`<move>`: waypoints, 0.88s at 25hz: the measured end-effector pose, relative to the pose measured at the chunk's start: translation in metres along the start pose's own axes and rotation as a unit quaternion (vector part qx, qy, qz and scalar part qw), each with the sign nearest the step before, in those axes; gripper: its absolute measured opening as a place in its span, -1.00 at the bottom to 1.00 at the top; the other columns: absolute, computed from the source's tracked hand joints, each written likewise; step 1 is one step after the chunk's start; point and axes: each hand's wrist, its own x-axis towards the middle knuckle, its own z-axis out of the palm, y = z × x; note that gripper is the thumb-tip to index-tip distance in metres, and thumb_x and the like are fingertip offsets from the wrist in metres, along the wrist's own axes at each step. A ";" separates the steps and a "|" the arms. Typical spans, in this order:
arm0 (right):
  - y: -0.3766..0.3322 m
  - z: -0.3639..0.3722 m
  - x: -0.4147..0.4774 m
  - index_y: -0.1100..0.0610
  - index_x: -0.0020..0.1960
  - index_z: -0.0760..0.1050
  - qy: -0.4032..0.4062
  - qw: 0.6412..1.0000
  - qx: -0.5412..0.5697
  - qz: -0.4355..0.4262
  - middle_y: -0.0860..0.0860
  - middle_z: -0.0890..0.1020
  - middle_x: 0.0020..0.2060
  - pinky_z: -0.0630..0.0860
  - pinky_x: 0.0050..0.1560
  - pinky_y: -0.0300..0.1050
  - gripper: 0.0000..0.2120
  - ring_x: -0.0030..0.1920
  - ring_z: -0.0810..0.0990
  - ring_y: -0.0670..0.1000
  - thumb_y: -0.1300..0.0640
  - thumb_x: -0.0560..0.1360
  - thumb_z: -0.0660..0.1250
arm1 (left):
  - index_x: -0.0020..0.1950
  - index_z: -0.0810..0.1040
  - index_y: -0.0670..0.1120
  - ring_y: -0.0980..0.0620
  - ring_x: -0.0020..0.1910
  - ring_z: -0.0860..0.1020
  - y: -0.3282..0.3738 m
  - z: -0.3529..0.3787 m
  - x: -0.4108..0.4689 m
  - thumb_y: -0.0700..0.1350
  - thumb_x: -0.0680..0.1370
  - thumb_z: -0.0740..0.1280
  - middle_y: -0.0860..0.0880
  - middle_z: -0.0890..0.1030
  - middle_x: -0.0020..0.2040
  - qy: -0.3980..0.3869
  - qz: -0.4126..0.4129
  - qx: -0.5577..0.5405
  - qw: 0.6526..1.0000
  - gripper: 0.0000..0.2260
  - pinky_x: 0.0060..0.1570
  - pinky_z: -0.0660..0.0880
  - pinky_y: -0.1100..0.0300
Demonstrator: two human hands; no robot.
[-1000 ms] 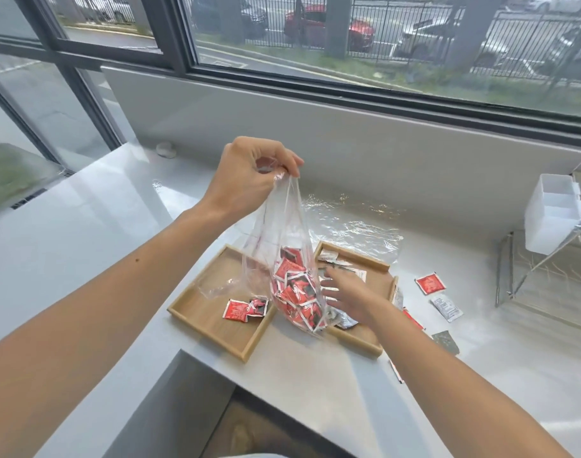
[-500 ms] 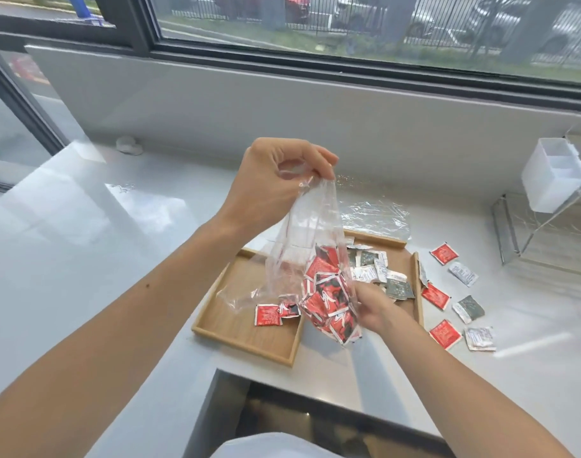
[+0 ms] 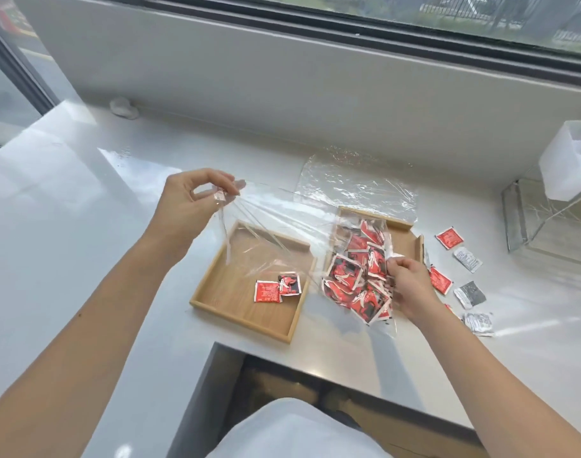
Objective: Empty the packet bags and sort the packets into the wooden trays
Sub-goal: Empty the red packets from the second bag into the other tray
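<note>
My left hand (image 3: 191,201) pinches one corner of a clear plastic bag (image 3: 282,223), which stretches across to the right. My right hand (image 3: 409,280) grips the bag's other end, where several red packets (image 3: 358,276) bunch inside it. The bag hangs over two wooden trays. The left tray (image 3: 229,292) holds two red packets (image 3: 277,287). The right tray (image 3: 404,239) is mostly hidden behind the bag. Loose red packets (image 3: 449,238) and silver packets (image 3: 470,294) lie on the counter to the right of the trays.
An empty clear bag (image 3: 355,183) lies flat behind the trays. A white container (image 3: 570,160) on a clear stand (image 3: 520,219) sits at the far right. The counter has a dark cut-out (image 3: 282,375) at its near edge. A wall and window run along the back.
My left hand has lowered and moved left, pulling the bag from hanging upright to stretched nearly sideways. My right hand now grips the full end of the bag. The view has tilted down.
</note>
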 end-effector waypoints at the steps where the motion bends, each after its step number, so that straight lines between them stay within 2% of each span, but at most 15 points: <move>1: -0.001 -0.003 0.003 0.20 -0.09 0.46 -0.011 1.000 -0.006 0.000 0.11 0.56 -0.25 0.48 -0.25 -0.10 -0.86 -0.30 0.52 0.05 0.23 0.64 0.21 | -0.27 0.61 -0.07 0.11 0.08 0.67 -0.006 0.005 -0.003 -0.40 0.49 0.39 -0.07 0.60 0.04 0.009 -0.017 -0.027 0.999 -0.75 0.19 0.47 0.27; 3: -0.003 -0.008 0.007 0.22 -0.01 0.46 -0.040 0.999 0.013 0.001 0.15 0.56 -0.20 0.47 -0.15 0.00 -0.90 -0.21 0.52 0.10 0.23 0.64 0.20 | -0.32 0.59 -0.07 0.01 0.15 0.65 -0.018 0.016 -0.007 -0.50 0.50 0.21 -0.15 0.57 0.08 0.036 -0.062 -0.150 0.986 -0.60 0.16 0.50 0.24; 4: -0.004 -0.009 0.009 0.21 0.02 0.46 -0.060 0.998 0.014 0.001 0.17 0.54 -0.17 0.44 -0.13 0.02 -0.90 -0.19 0.50 0.11 0.21 0.65 0.20 | -0.31 0.58 -0.11 -0.04 0.16 0.64 -0.023 0.021 -0.008 -0.53 0.47 0.12 -0.18 0.57 0.08 0.055 -0.098 -0.238 0.965 -0.59 0.12 0.54 0.23; 5: -0.005 -0.011 0.010 0.19 0.02 0.46 -0.074 0.997 0.009 0.000 0.16 0.52 -0.17 0.41 -0.16 0.01 -0.90 -0.20 0.48 0.10 0.19 0.65 0.20 | -0.28 0.59 -0.16 -0.07 0.15 0.65 -0.026 0.024 -0.010 -0.52 0.43 0.12 -0.20 0.59 0.05 0.074 -0.135 -0.311 0.938 -0.64 0.07 0.57 0.23; 7: -0.010 -0.015 0.014 0.15 -0.04 0.46 -0.091 0.996 -0.008 -0.017 0.10 0.47 -0.24 0.39 -0.24 -0.03 -0.89 -0.29 0.43 0.02 0.17 0.65 0.22 | -0.25 0.63 -0.22 -0.09 0.07 0.66 -0.028 0.031 -0.014 -0.38 0.32 0.28 -0.19 0.67 -0.07 0.092 -0.178 -0.388 0.900 -0.84 -0.02 0.61 0.23; 9: -0.015 -0.017 0.016 0.17 -0.04 0.46 -0.111 0.992 -0.035 -0.049 0.04 0.43 -0.29 0.46 -0.27 -0.04 -0.89 -0.32 0.41 -0.02 0.19 0.65 0.22 | -0.16 0.63 -0.22 -0.05 -0.02 0.66 -0.027 0.042 -0.018 -0.31 0.44 0.34 -0.15 0.69 -0.13 0.100 -0.182 -0.340 0.917 -0.92 -0.05 0.61 0.26; 11: -0.015 -0.022 0.019 0.18 -0.02 0.44 -0.106 0.993 -0.014 -0.057 0.03 0.41 -0.31 0.50 -0.39 -0.17 -0.90 -0.35 0.41 -0.05 0.20 0.65 0.20 | -0.03 0.54 -0.19 -0.04 0.00 0.65 -0.027 0.054 -0.023 -0.35 0.53 0.35 -0.16 0.66 -0.04 0.127 -0.177 -0.256 0.942 -0.91 0.00 0.60 0.28; 13: -0.014 -0.027 0.024 0.16 -0.03 0.43 -0.102 0.991 -0.022 -0.079 0.01 0.40 -0.32 0.47 -0.45 -0.24 -0.89 -0.41 0.42 -0.12 0.20 0.66 0.19 | -0.01 0.46 -0.14 -0.07 0.03 0.64 -0.030 0.058 -0.023 -0.42 0.51 0.36 -0.20 0.61 0.04 0.173 -0.185 -0.224 0.941 -0.78 0.03 0.60 0.26; 15: -0.015 -0.030 0.028 0.13 -0.06 0.44 -0.093 0.991 -0.037 -0.086 0.00 0.41 -0.31 0.49 -0.42 -0.24 -0.87 -0.39 0.43 -0.12 0.19 0.66 0.19 | -0.03 0.44 -0.11 -0.07 0.01 0.64 -0.034 0.056 -0.023 -0.42 0.48 0.40 -0.20 0.60 0.05 0.193 -0.180 -0.173 0.949 -0.74 0.02 0.61 0.26; 20: -0.024 -0.036 0.034 0.10 -0.13 0.44 -0.049 0.987 -0.062 -0.142 0.02 0.42 -0.33 0.47 -0.33 -0.11 -0.81 -0.41 0.41 -0.09 0.22 0.65 0.20 | -0.05 0.50 -0.08 -0.08 -0.02 0.64 -0.053 0.035 -0.013 -0.34 0.43 0.49 -0.20 0.63 0.08 0.173 -0.159 -0.090 0.968 -0.74 -0.06 0.58 0.28; 22: -0.024 -0.034 0.032 0.12 -0.13 0.44 -0.040 0.983 -0.080 -0.160 0.04 0.43 -0.32 0.48 -0.37 -0.14 -0.81 -0.40 0.41 -0.05 0.23 0.65 0.20 | -0.05 0.51 -0.09 -0.10 -0.01 0.64 -0.059 0.028 -0.003 -0.34 0.43 0.50 -0.19 0.63 0.07 0.159 -0.147 -0.074 0.973 -0.75 -0.10 0.58 0.31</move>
